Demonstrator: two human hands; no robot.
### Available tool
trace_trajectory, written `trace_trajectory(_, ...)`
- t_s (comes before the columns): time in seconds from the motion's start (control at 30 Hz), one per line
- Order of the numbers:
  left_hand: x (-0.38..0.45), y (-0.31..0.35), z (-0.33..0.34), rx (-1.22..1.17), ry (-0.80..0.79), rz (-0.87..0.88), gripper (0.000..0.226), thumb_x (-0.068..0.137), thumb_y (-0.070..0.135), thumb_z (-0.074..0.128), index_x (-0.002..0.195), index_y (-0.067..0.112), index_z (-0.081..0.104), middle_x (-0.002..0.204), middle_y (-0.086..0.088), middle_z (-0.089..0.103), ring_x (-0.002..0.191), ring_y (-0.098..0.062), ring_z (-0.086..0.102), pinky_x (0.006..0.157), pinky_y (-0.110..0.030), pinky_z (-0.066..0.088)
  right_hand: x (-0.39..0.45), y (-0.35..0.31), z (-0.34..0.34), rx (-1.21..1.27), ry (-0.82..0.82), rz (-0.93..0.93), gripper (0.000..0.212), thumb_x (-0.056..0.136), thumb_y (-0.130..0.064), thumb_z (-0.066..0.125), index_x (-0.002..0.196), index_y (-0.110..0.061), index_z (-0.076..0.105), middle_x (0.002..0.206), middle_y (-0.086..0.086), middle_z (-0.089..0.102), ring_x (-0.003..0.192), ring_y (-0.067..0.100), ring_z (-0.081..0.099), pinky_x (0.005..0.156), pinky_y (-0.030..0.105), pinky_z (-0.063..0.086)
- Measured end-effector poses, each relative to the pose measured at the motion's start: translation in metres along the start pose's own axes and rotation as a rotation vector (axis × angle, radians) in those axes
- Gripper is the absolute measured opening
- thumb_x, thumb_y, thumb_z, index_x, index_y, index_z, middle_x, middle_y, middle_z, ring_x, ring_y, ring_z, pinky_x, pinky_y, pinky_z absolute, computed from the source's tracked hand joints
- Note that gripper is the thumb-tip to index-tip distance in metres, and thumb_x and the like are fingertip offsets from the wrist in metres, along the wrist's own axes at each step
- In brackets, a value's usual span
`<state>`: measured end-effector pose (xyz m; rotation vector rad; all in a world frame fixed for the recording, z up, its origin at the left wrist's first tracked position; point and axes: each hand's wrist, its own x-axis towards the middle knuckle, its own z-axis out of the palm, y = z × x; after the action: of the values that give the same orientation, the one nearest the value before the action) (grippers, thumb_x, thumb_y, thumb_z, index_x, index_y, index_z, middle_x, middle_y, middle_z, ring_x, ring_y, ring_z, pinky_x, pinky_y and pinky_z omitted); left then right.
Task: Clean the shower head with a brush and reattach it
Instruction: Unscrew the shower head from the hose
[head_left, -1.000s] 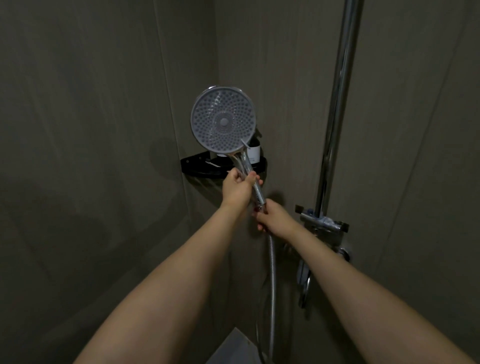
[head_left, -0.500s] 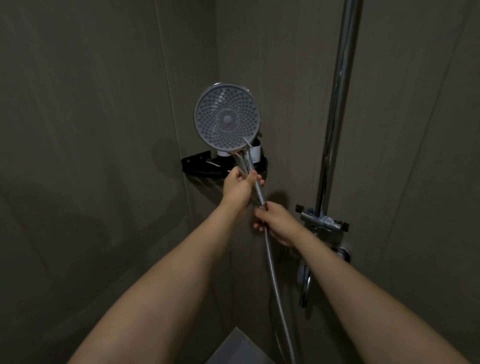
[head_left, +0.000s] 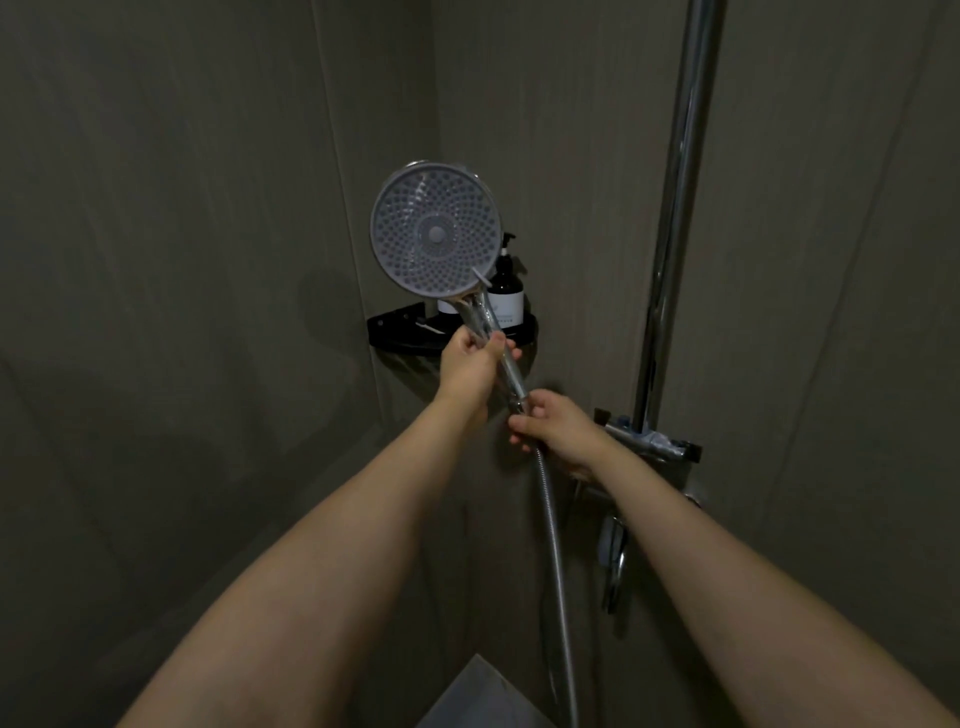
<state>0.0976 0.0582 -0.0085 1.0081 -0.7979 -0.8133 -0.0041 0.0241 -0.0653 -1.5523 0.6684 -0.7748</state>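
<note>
Our left hand grips the shower head by its handle; our right hand pinches the hose at its joint.

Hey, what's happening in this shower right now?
A person holds a shower head up in the shower corner, face toward the camera. The left hand grips its handle, while the right hand pinches the joint where the hose meets it. Behind stands a bottle on a black corner shelf. No brush shows.
</note>
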Motion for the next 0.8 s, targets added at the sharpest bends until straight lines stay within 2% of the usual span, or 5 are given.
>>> trace_trajectory(0.17,-0.001,0.0,-0.003,-0.002,-0.007,-0.019,0.014,0.094,0.005,0.046,0.083,0.014,0.05,0.078,-0.005,0.057,0.072,-0.015,0.059,0.075,-0.028,0.05,-0.008,-0.004,-0.01,0.242,-0.137,0.152,0.022,0.099,-0.007,0.034,0.096,-0.008,0.056,0.083,0.007,0.059,0.077,0.014,0.055,0.074,0.026,0.043)
trace_trajectory(0.37,0.0,-0.004,-0.003,0.015,-0.028,0.003,0.015,0.093,0.004,0.047,0.085,0.015,0.051,0.08,-0.004,0.057,0.076,-0.015,0.06,0.076,-0.027,0.051,-0.004,0.001,0.0,-0.008,0.026,0.054,0.016,0.088,0.004,0.053,0.085,-0.009,0.046,0.071,0.004,0.052,0.059,0.009,0.054,0.06,0.019,0.047)
trace_trajectory(0.47,0.0,-0.003,-0.003,0.036,-0.044,0.002,0.014,0.093,0.005,0.047,0.085,0.016,0.051,0.079,-0.003,0.057,0.075,-0.014,0.06,0.073,-0.026,0.051,-0.008,0.001,0.001,0.218,-0.022,0.081,0.007,0.095,-0.004,0.044,0.095,-0.007,0.05,0.076,0.005,0.052,0.067,0.012,0.049,0.065,0.021,0.043)
trace_trajectory(0.57,0.0,-0.004,-0.003,0.037,-0.038,-0.004,0.015,0.093,0.005,0.047,0.084,0.016,0.051,0.079,-0.003,0.057,0.074,-0.014,0.06,0.072,-0.026,0.051,-0.011,0.0,-0.003,0.435,-0.098,0.143,0.024,0.099,-0.012,0.032,0.103,-0.008,0.055,0.081,0.006,0.054,0.072,0.013,0.047,0.07,0.024,0.038)
trace_trajectory(0.8,-0.002,-0.006,-0.001,0.018,-0.045,0.015,0.007,0.094,0.002,0.045,0.094,0.007,0.05,0.079,-0.005,0.055,0.074,-0.013,0.057,0.057,-0.012,0.053,-0.004,0.005,0.001,0.123,-0.002,0.098,0.017,0.096,-0.003,0.041,0.086,-0.014,0.051,0.077,0.004,0.057,0.069,0.012,0.058,0.061,0.02,0.046)
